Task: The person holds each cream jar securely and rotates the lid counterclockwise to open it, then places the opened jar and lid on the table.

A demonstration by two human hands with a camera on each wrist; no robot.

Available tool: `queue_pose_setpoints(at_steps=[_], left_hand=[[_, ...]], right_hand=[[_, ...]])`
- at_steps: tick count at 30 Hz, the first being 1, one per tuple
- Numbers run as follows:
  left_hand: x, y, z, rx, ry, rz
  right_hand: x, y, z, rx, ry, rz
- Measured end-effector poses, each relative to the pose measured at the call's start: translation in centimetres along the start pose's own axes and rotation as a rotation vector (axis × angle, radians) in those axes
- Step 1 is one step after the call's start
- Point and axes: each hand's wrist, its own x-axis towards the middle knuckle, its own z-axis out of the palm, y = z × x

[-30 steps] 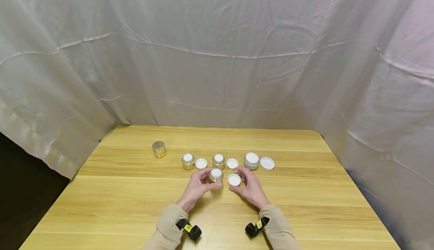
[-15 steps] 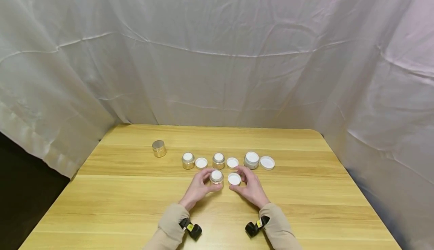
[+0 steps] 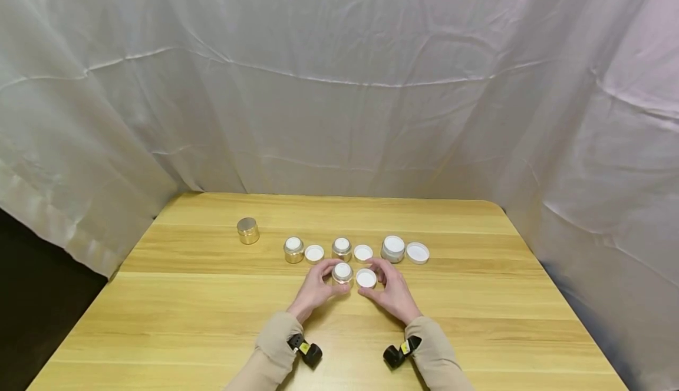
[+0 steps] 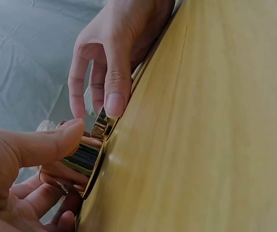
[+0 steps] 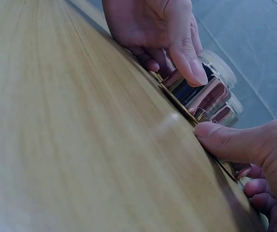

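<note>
My left hand [image 3: 313, 291] holds a shiny gold cosmetic jar [image 3: 342, 274], thumb on the near side and fingers round the far side. The jar stands upright without its lid, and its white top faces up. Just to its right lies an upturned jar lid [image 3: 366, 279], white inside, with a gold outer side in the left wrist view. My right hand [image 3: 395, 296] holds this lid between thumb and fingers. In the right wrist view the jar [image 5: 211, 94] shows a clear rim and mirror-like sides close over the wood; the lid is mostly hidden there behind my right thumb [image 5: 235, 140].
Behind my hands is a row of open jars: one on the left [image 3: 294, 252], a middle jar [image 3: 342, 252] and a larger jar [image 3: 393, 250], each with an upturned lid [image 3: 314, 253] at its right. A closed gold jar [image 3: 247, 232] stands farther left. Grey curtain [image 3: 339, 114] hangs behind the table.
My left hand has moved right with the gold jar, bringing it close beside the lid. My right hand and its lid have stayed in place.
</note>
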Motion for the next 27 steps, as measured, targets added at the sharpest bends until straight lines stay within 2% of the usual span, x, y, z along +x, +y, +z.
queue_pose_setpoints(at_steps=[9,18,27], left_hand=[[0.24,0.16,0.0,0.003,-0.012,0.018],[0.26,0.46,0.1,0.01,0.02,0.039],[0.44,0.06,0.15,0.043,0.046,0.06]], right_hand=[[0.06,-0.27,-0.06,0.0,0.003,0.011],[0.17,-0.36,0.26,-0.029,0.024,0.051],[0.1,-0.43,0.65,-0.044,0.045,0.074]])
